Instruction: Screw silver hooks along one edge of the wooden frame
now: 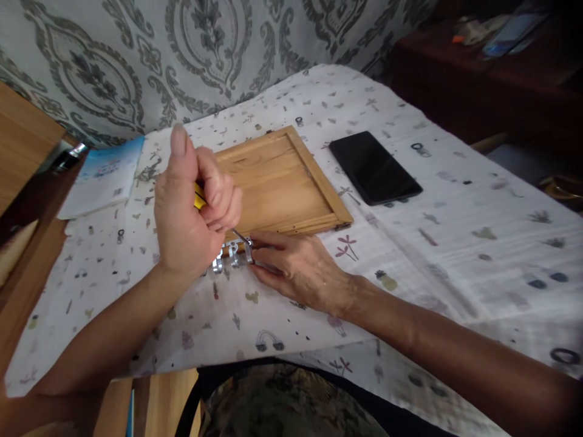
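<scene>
My left hand point(194, 209) is closed round a yellow-handled screwdriver point(199, 199), thumb raised; its metal tip points down at a silver hinge point(231, 256). The hinge sits at the near edge of a wooden framed panel point(277, 182) lying flat on the patterned tablecloth point(455, 243). My right hand point(296, 267) rests on the cloth just right of the hinge, fingers pinched against the metal piece beside the screwdriver tip. Whether a screw is between the fingers is too small to tell.
A black phone point(373, 167) lies face up right of the panel. A light blue booklet point(102, 176) lies at the left. Small metal rings are scattered on the cloth. A patterned curtain hangs behind, and a dark cabinet stands at the far right.
</scene>
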Available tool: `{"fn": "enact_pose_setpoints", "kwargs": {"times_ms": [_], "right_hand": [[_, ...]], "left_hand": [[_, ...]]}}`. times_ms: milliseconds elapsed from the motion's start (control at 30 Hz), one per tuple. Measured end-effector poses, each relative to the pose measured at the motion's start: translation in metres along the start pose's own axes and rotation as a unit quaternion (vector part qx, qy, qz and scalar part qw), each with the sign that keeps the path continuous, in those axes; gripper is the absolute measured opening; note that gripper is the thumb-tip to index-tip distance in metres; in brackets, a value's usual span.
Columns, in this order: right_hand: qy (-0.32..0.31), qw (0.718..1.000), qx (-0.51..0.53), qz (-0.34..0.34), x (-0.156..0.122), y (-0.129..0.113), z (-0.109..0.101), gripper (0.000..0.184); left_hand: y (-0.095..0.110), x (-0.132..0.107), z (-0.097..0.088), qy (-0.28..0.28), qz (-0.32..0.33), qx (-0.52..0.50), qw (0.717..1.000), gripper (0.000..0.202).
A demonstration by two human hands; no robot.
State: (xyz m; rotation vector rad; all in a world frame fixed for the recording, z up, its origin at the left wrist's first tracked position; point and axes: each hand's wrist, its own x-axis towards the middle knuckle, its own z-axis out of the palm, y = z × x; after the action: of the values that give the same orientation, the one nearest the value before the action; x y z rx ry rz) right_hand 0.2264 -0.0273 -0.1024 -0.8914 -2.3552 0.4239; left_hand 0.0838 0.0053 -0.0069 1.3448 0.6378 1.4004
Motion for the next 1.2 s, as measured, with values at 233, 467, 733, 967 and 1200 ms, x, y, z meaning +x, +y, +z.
{"fn": "enact_pose_setpoints", "kwargs": {"times_ms": [233, 467, 733, 967, 1200], "right_hand": [[-0.008, 1.000, -0.004, 0.002, 0.000, 0.000, 0.000, 0.024], [0.000, 1.000, -0.013, -0.002, 0.000, 0.000, 0.001, 0.023], [-0.001, 1.000, -0.024, -0.002, -0.001, 0.000, 0.000, 0.020], [0.001, 1.000, 0.013, -0.002, 0.000, 0.001, 0.002, 0.020], [0.008, 1.000, -0.001, -0.004, -0.001, 0.000, 0.002, 0.018]], "left_hand": [[0.004, -0.003, 0.005, 0.040, -0.047, 0.083, 0.995, 0.061], [0.003, -0.002, 0.002, 0.003, -0.031, 0.081, 0.996, 0.056], [0.003, -0.002, -0.005, -0.002, -0.060, 0.087, 0.994, 0.042], [0.008, -0.009, 0.004, 0.048, -0.055, 0.099, 0.992, 0.026], [0.007, 0.000, -0.003, -0.063, -0.087, 0.087, 0.990, 0.028]]}}
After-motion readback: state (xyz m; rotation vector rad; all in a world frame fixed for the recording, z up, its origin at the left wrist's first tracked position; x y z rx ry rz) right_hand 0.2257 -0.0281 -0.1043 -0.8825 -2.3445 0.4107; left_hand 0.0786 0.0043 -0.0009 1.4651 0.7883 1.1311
